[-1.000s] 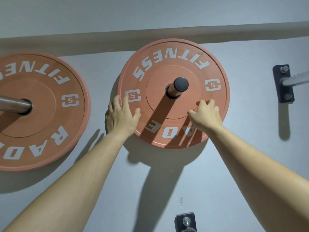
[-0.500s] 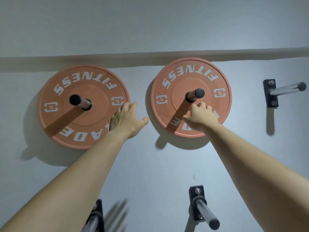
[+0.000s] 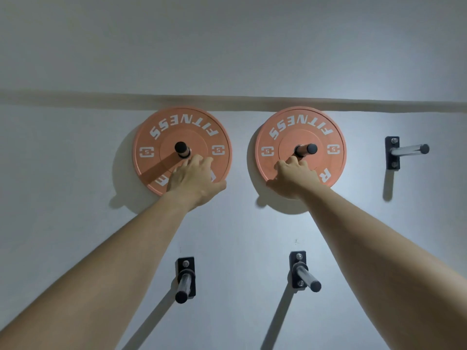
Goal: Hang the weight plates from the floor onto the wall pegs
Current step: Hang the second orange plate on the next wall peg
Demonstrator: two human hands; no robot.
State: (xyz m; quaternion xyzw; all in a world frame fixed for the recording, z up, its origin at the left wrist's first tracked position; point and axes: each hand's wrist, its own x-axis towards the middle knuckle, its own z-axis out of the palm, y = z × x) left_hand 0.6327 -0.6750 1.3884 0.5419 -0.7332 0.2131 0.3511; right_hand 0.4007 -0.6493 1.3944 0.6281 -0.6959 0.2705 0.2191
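Two orange weight plates hang on the grey wall. The left plate (image 3: 171, 137) sits on a black-capped peg (image 3: 181, 148), the right plate (image 3: 285, 140) on another peg (image 3: 307, 149). Both show "FITNESS" upside down. My left hand (image 3: 193, 178) lies over the lower right of the left plate, with its fingers spread and its thumb at the rim. Over the lower middle of the right plate is my right hand (image 3: 295, 176), its fingers curled just below the peg. Neither hand grips anything. No floor and no other plates are in view.
Three bare steel pegs on black brackets stick out of the wall: one to the right (image 3: 409, 150) of the plates and two below, lower left (image 3: 184, 284) and lower right (image 3: 307, 276). A dark band (image 3: 75, 98) runs along the wall above the plates.
The view has pulled back from the wall, so both plates and the lower pegs now show. My left hand moved from the right plate's edge over to the left plate. My right hand stayed on the right plate.
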